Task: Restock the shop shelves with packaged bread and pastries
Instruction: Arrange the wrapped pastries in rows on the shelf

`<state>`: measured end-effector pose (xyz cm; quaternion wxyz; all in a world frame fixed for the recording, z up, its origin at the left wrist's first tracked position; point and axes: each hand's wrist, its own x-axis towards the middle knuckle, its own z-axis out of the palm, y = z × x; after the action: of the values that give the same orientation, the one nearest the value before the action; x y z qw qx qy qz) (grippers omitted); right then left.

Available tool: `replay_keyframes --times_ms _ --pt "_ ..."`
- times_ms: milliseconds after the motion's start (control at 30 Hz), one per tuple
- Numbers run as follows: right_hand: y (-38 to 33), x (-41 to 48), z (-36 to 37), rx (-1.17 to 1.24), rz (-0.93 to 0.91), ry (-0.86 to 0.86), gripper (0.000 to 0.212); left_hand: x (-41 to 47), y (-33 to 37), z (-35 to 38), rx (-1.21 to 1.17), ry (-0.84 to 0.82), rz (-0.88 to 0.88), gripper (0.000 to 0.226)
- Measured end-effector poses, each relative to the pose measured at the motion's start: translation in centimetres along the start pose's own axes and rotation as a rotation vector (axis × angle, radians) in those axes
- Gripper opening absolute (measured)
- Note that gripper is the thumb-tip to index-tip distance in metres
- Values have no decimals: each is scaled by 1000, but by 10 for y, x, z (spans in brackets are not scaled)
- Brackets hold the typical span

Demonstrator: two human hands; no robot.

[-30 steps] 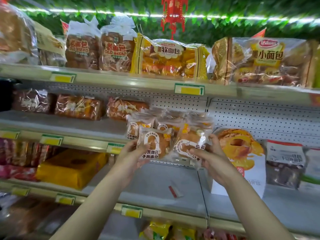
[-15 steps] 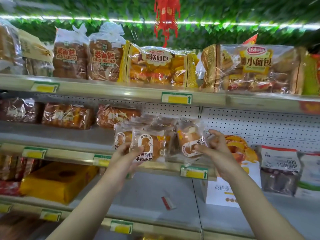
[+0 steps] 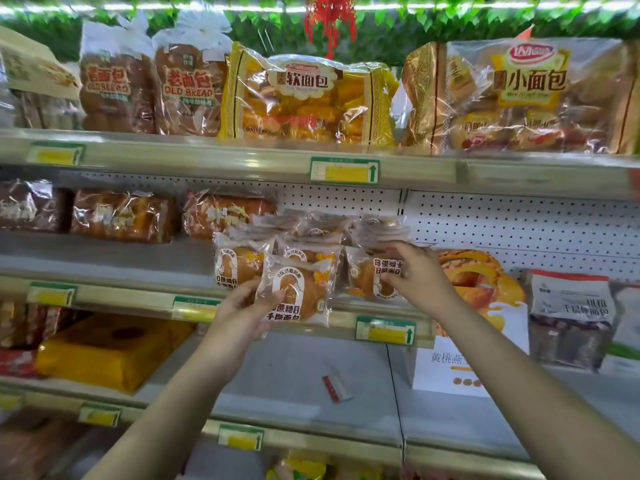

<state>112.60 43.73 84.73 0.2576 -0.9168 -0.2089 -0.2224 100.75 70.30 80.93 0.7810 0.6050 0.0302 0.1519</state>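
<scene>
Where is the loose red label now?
Head view, lower centre: the label lies flat on the grey shelf, below the bun packet in the left hand and left of the white box.

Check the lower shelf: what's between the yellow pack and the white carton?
Head view: bare grey shelf, apart from one small red-and-white strip lying flat, nearer the white carton. The left forearm covers part of the stretch.

We are in a shop, at its bread aisle. Tiered metal shelves (image 3: 207, 161) with a perforated back panel (image 3: 519, 223) carry yellow-and-green price tags (image 3: 344, 170) on their front edges. Sealed, branded stock fills them: "OLD BREAD" loaves (image 3: 188, 88), big soft-bread bags (image 3: 304, 102) and small bun packets (image 3: 239, 265). A leaf garland (image 3: 415, 26) and a red ornament (image 3: 330, 15) trim the top.
</scene>
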Motion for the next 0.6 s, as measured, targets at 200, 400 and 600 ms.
replay_keyframes --times_ms 200,400,600 --pt "6 -5 1 94 12 -24 38 5 -7 5 -9 -31 -15 46" --pt "3 -11 -5 132 6 -65 45 3 -9 13 -29 -33 -39 29" --pt "5 -19 -16 223 29 45 55 -1 -5 19 -29 -74 -37 41"
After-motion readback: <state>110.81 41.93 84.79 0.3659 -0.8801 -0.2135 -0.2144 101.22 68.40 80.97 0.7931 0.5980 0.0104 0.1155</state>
